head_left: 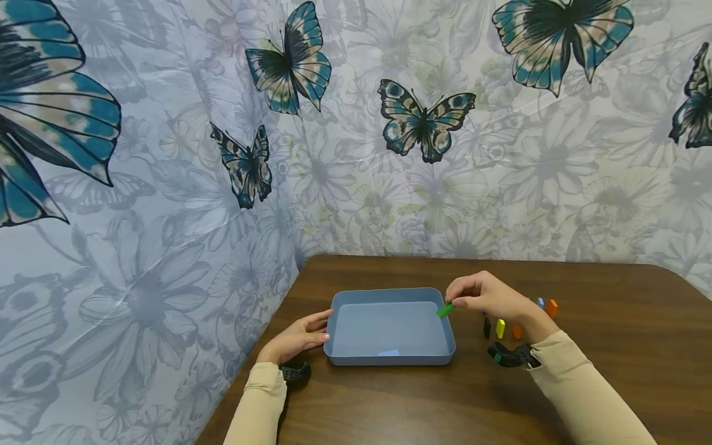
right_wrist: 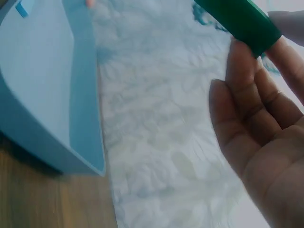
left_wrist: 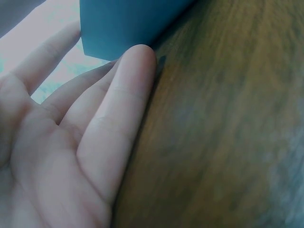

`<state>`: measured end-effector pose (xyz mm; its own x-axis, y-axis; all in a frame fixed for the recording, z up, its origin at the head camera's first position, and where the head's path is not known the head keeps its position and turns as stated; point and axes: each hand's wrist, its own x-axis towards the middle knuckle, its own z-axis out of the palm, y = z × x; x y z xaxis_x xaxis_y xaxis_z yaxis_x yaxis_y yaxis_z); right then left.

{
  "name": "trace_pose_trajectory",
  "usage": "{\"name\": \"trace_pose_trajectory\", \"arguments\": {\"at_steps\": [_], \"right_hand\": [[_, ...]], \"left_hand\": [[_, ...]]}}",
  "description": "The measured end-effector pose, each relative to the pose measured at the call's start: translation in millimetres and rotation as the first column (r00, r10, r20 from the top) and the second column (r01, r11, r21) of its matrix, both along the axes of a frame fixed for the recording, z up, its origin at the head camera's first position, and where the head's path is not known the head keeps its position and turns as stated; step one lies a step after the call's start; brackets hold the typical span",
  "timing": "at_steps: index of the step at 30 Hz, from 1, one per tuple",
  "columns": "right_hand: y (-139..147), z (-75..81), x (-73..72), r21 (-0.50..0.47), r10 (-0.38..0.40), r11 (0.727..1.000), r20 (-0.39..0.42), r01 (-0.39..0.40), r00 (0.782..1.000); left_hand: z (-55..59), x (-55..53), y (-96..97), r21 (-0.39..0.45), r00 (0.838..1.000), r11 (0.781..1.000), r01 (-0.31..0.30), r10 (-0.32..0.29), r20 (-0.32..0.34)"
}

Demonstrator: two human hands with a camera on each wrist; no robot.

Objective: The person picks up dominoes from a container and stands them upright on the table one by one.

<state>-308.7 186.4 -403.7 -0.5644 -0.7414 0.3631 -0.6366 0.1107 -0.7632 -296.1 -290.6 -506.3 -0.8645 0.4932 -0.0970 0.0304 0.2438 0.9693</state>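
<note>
A blue-grey tray (head_left: 389, 326) sits on the table, with a small light-blue block (head_left: 389, 353) lying inside by its front wall. My left hand (head_left: 298, 338) rests against the tray's left end, its fingers fairly straight; in the left wrist view the thumb (left_wrist: 121, 109) lies beside the tray's corner (left_wrist: 118, 28). Above the tray's right rim, my right hand (head_left: 481, 293) pinches a green block (head_left: 445, 309) between thumb and fingertips. The right wrist view shows the green block (right_wrist: 247, 23) held up, away from the tray wall (right_wrist: 83, 109).
Right of the tray, partly behind my right wrist, stand several small blocks: a black one (head_left: 487, 327), a yellow one (head_left: 500, 328), orange ones (head_left: 551, 308) and a blue one (head_left: 541, 302). The brown wooden table (head_left: 389, 402) meets butterfly-patterned walls at the left and back.
</note>
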Motion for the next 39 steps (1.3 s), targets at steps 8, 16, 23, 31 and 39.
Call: {"name": "trace_pose_trajectory", "arguments": {"at_steps": [8,16,23,31,39], "right_hand": [[35.4,2.6,8.0,-0.102,-0.022,0.994,0.103,0.033,0.994],[60.8,9.0,13.9,-0.132,-0.146,0.98,0.045,0.151,0.988],[90.7,10.5,20.0,-0.097,-0.366,0.928,-0.05,0.36,0.929],[114.8,6.4,23.1,-0.03,-0.458,0.889,-0.096,0.457,0.884],[139.3,-4.5,21.0,0.022,-0.5,0.864,-0.076,0.503,0.863]], "left_hand": [[2.1,-0.8,0.4,-0.005,1.0,1.0,0.006,-0.006,-0.004],[3.0,-1.4,4.2,-0.003,1.0,1.0,0.002,-0.002,0.006],[1.6,-2.9,6.3,-0.006,1.0,1.0,0.001,-0.001,0.011],[-0.1,-3.6,7.0,-0.015,1.0,1.0,-0.006,0.007,0.011],[0.4,-0.6,5.6,-0.013,1.0,1.0,-0.005,0.005,0.0]]}}
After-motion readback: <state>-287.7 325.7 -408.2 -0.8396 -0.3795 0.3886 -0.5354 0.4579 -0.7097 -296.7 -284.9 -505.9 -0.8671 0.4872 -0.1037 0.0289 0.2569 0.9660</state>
